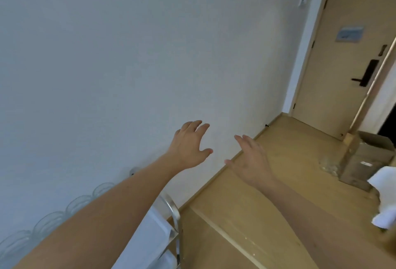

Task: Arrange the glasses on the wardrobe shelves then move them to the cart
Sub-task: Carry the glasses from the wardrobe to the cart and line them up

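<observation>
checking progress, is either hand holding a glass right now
No, the left hand and right hand are both spread open in the air, while the glasses sit below the left forearm.

Clear glasses point(51, 221) stand upright in a row along the near left, running beside the white wall, partly hidden behind a forearm. The cart point(171, 225) carrying them shows a shiny metal frame and white top at near centre.

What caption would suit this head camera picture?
Both hands, left and right, reach out empty above a row of glasses beside the cart.
</observation>
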Demonstrator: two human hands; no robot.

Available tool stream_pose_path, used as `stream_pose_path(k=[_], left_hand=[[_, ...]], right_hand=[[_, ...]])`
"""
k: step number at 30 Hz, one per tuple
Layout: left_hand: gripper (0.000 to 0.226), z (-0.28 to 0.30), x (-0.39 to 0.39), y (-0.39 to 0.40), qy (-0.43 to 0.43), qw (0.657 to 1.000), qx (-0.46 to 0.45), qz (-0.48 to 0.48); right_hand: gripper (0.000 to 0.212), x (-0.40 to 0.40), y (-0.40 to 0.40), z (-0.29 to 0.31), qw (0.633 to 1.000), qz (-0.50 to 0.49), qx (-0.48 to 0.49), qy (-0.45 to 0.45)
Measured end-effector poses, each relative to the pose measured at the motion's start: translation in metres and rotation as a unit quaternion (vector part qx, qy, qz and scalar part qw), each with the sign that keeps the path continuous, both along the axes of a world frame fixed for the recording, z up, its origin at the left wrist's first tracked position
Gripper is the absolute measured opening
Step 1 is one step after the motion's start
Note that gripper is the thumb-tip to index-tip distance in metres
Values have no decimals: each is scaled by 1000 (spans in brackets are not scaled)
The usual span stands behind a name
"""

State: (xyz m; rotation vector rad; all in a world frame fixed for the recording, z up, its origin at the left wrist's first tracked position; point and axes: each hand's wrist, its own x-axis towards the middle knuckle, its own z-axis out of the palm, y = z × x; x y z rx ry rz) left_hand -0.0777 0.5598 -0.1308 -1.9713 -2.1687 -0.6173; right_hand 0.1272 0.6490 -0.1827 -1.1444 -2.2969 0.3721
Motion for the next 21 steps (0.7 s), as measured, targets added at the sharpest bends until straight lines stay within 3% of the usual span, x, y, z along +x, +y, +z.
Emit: stream_pose_path(k=[11,21], left_hand=[[80,43,158,178,23,990,52,-129],[82,45,250,301,13,980,43,-196]], right_hand=[[83,159,119,64,991,-113,72,8],[83,254,214,79,978,-184,89,-26]])
